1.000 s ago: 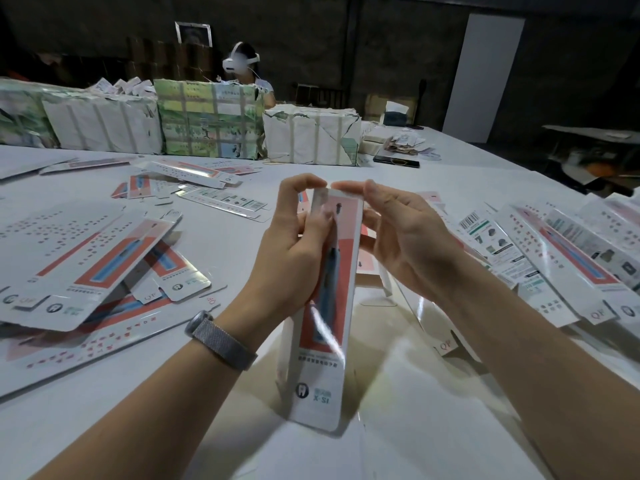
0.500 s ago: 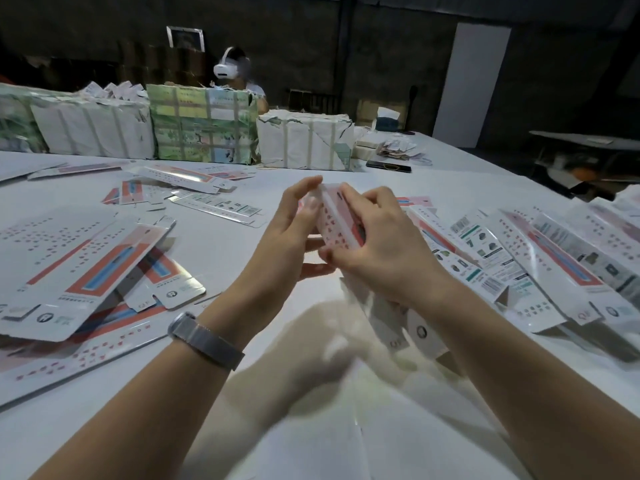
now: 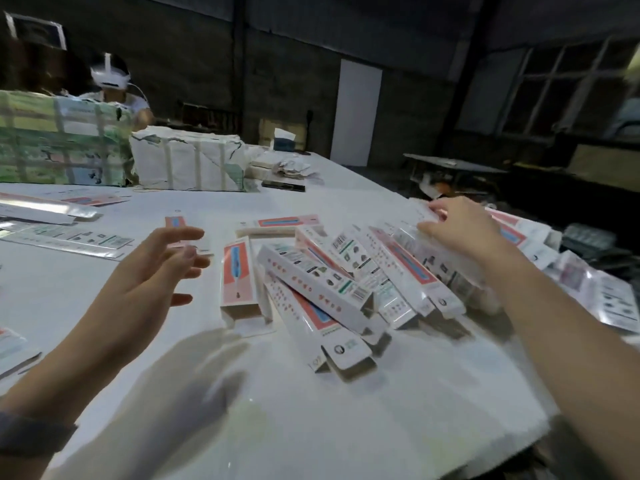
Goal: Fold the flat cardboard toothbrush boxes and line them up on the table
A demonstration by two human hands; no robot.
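A white bench fills the room's foreground, with a heap of folded boxes as the landmark near its middle. About a dozen long white-and-red toothbrush boxes lie there, already folded into shape. They overlap at loose angles, some leaning on others, so they form a pile more than a neat row.

The right hand rests on the far right end of the heap. Its fingers curl onto a box it seems to be adding there; motion blur hides how firmly it grips. The left hand hovers left of the heap, above the bench, fingers spread apart and holding nothing.

One folded box lies alone just left of the heap, its end flap open. Flat blanks lie well left of the heap, unfolded, and more flat sheets sit just right of it. Wrapped bundles stand beyond the heap, at the far side, where another person sits.

By the look of it, the folding is well under way but far from finished: many blanks remain, and the heap needs straightening into a line.
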